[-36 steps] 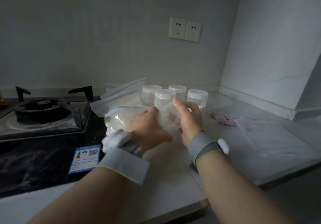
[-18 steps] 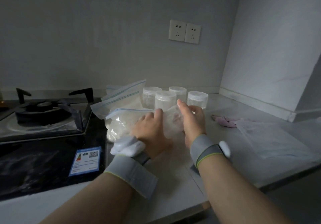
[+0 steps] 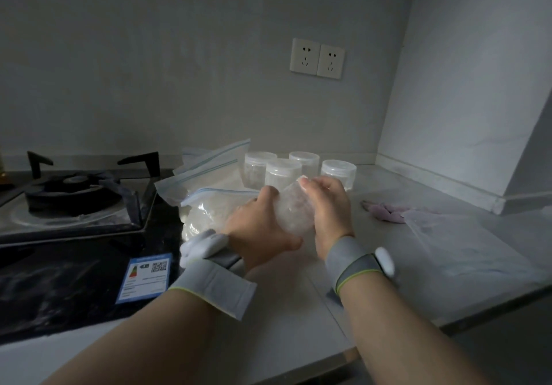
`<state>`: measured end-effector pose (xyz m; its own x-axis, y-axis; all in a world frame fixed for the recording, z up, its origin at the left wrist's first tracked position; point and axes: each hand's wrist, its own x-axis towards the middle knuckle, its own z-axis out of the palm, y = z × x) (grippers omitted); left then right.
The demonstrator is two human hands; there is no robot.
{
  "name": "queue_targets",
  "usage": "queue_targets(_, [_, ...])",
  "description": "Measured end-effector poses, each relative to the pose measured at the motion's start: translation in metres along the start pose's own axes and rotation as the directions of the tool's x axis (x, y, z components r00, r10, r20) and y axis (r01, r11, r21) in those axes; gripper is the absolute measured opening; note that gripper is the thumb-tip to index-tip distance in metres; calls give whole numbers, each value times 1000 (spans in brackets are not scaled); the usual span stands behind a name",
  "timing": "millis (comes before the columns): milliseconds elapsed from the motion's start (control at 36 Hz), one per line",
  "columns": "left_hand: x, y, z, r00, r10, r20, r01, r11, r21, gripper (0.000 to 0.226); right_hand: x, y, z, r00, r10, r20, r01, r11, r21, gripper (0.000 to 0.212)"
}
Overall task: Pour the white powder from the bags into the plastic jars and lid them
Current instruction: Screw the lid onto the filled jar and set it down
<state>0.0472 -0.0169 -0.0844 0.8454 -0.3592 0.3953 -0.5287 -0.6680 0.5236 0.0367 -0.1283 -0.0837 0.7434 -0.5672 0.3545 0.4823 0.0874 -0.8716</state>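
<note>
A clear zip bag [image 3: 209, 214] bulging with white powder lies on the pale counter [image 3: 286, 304], on top of other zip bags [image 3: 209, 169]. My left hand [image 3: 260, 229] and my right hand [image 3: 328, 208] both grip its crumpled right end [image 3: 294, 209], lifted a little between them. Just behind my hands stand several clear plastic jars [image 3: 282, 172] with their lids on. What is inside the jars cannot be made out in the dim light.
A gas hob [image 3: 74, 199] with a blue label [image 3: 145, 277] fills the left side. A flat, empty-looking clear bag [image 3: 466, 250] and a pink cloth [image 3: 385, 211] lie to the right. Walls close the corner, and the counter edge [image 3: 388, 345] runs near me.
Both hands and the bag end they hold have sunk slightly toward the counter since a second ago. Little has moved in the last half second.
</note>
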Motion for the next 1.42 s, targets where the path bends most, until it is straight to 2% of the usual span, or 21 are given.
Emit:
queue_targets(83, [-1, 0, -2, 1000, -16, 3, 16, 999, -44, 71, 0, 2, 1, 1000, -22, 17, 22, 999, -30, 17])
queue_targets(167, [-1, 0, -1, 1000, -28, -10, 28, 999, -44, 70, 3, 7, 0, 1000, -8, -24, 6, 995, -104, 23])
queue_targets(222, [-1, 0, 1, 999, -34, -12, 33, 998, -54, 69, 4, 6, 0, 999, 39, -26, -41, 996, -74, 29])
queue_targets(389, [-1, -2, 2, 997, -76, 5, 76, 986, -149, 73, 2, 0, 3, 999, 24, 22, -26, 996, 86, 17])
queue_targets(528, [-3, -1, 2, 998, -61, -5, 60, 991, -119, 72, 2, 2, 1, 1000, 20, 2, -20, 996, -86, 20])
queue_targets(611, [-3, 0, 2, 998, -60, 3, 60, 991, -117, 73, 4, 3, 0, 1000, 28, -12, -29, 993, -110, 27])
queue_targets(694, [-1, -1, 3, 997, -79, 6, 79, 989, -124, 74, 2, 1, 4, 997, 76, 7, -76, 996, 36, 25])
queue_targets(750, [-1, -2, 3, 996, -84, 7, 84, 988, -131, 74, 0, 0, 5, 995, 89, 37, -91, 994, 63, 30])
queue_targets(889, [-1, -1, 3, 999, -52, 10, 52, 993, -107, 73, 0, 1, 1, 1000, 24, 3, -24, 995, -94, 22])
queue_targets(1056, [-1, 0, 5, 998, -64, -1, 63, 993, -96, 76, 1, -1, 3, 1000, 26, 7, -27, 997, 66, 16])
queue_targets(1167, [-1, -1, 4, 999, -49, -15, 47, 995, -91, 72, 1, 3, 1, 998, -54, -8, 53, 995, -81, 20])
queue_targets(1250, [-1, -1, 6, 999, -46, -14, 45, 996, -81, 73, 0, 1, 1, 999, -28, -15, 28, 999, -45, 24])
queue_targets(1361, [-1, -1, 6, 998, -62, -13, 61, 994, -86, 77, 0, 0, 4, 1000, -29, 0, 29, 998, 60, 19])
queue_targets(1417, [-2, -1, 6, 998, -63, -25, 60, 994, -88, 77, -2, 0, 3, 999, -35, 23, 35, 999, -15, 25])
